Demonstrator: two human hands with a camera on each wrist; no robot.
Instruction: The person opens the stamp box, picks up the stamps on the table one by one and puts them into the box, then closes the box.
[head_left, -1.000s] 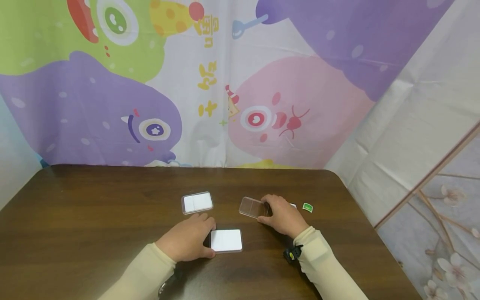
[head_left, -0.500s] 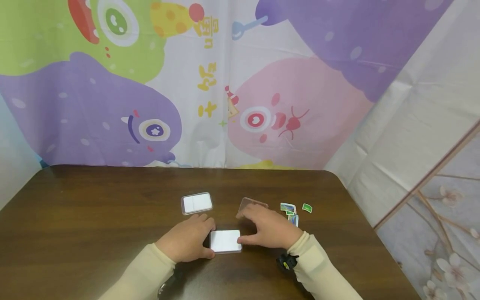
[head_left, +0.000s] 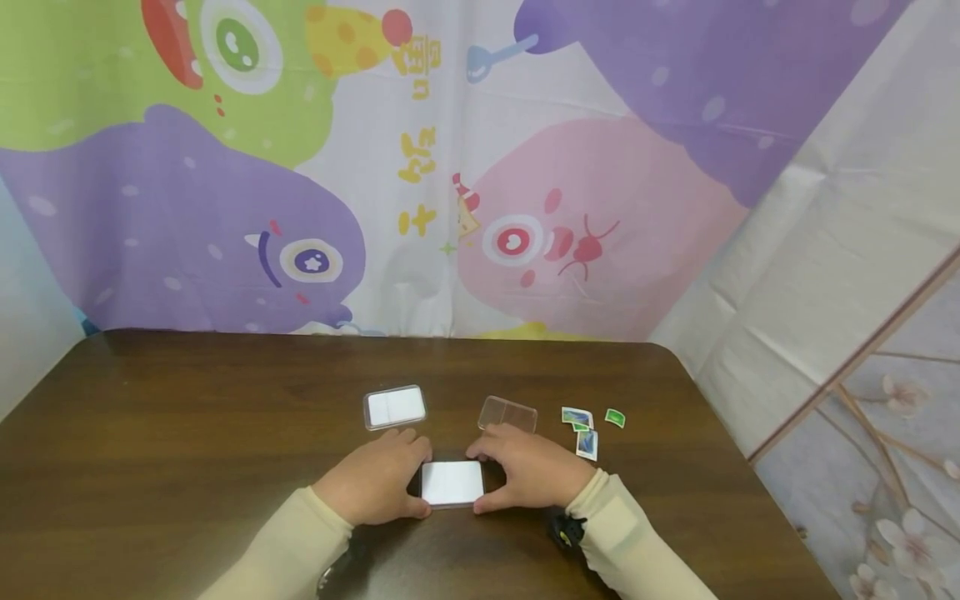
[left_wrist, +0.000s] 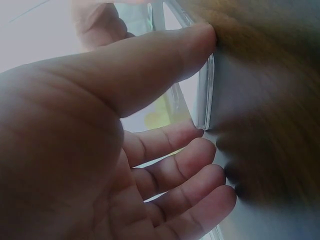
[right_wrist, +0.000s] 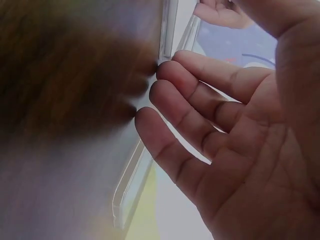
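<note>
A shallow clear plastic case with a white stack inside (head_left: 452,483) lies flat on the brown table (head_left: 187,433), between both hands. My left hand (head_left: 377,477) holds its left end, thumb at the near corner and index finger at the far one. In the left wrist view the thumb (left_wrist: 175,55) presses along the case's edge (left_wrist: 204,100), and the other fingers rest on the tabletop. Gripping the right end the same way is my right hand (head_left: 532,468). Its fingertips touch the table beside the case (right_wrist: 170,30) in the right wrist view.
A transparent plastic lid or tray (head_left: 508,412) lies just beyond the right hand. Farther left sits a second clear case with white contents (head_left: 395,407). Small picture cards (head_left: 587,444) and a green one (head_left: 615,417) lie at right. A cartoon-print cloth (head_left: 405,292) hangs behind the table.
My right hand has left the transparent lid and come left and nearer, to the right end of the white-filled case. The picture cards it covered now show. The left hand stays put.
</note>
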